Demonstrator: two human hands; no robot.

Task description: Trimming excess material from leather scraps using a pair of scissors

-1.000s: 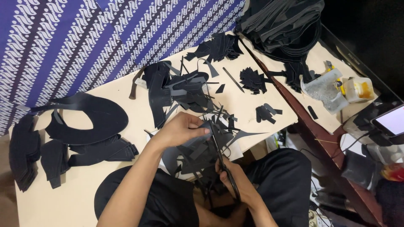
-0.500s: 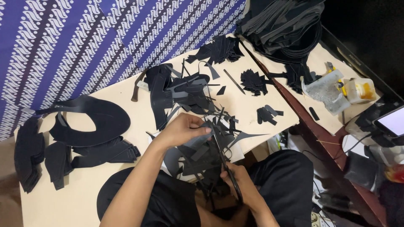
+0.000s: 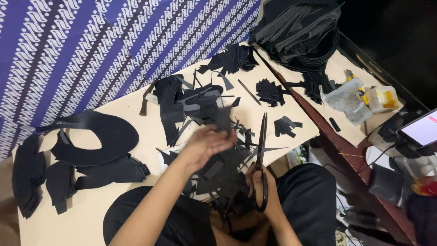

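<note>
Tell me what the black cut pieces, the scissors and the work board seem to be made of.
Black cut pieces: matte, flexible sheet, perhaps leather or synthetic; they lie flat with clean edges. Long dark scissors in the right hand: dark metal blades, faint sheen. Pale work board: smooth, likely painted wood or laminate. Left hand lifts one blurred black piece.

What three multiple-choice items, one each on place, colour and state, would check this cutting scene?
1. Where is the phone?
A. far right
B. beside the left hand
C. on the patterned cloth

2. What colour are the cut pieces on the board?
A. white
B. black
C. red

3. What does the right hand hold?
A. nothing
B. a brush
C. scissors

Answers: 1 A, its lit screen sits at the right edge. 2 B, every scrap is black. 3 C, fingers sit in the handle loops, blades pointing away, while the left hand lifts a black piece.
</note>
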